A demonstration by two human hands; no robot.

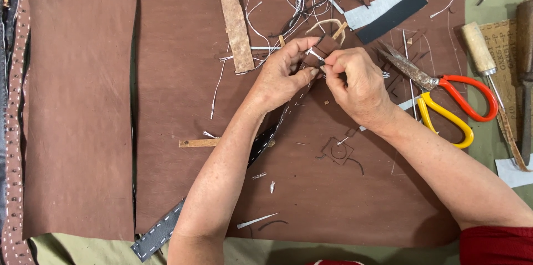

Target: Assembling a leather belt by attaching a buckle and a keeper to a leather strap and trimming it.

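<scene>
Both hands are up over the middle of the big brown leather sheet, working close together. The left hand pinches the folded end of a brown leather strap between thumb and fingers, holding it up off the sheet, while the strap's long tail, dark with white stitching, runs back down under the left forearm toward the near left. The right hand has its fingertips pressed together on something fine at the strap's edge; it looks like a white thread or a needle, but it is too small to tell which.

Risk from here, as I judge it: the pinch is small and the strap is stiff, so a hard tug on that thread could pull the fold open or slip the strap out of the left fingers. Loose white threads lie all around and could snag in the stitch.

Materials now: the sheet is matte, smooth, slightly creased; a rough, cork-like tan strip lies far left of the hands. To the right rest scissors with rusty blades and glossy red and yellow loop handles, very near the right wrist. Further right, a wooden-handled awl lies on the green cloth
</scene>
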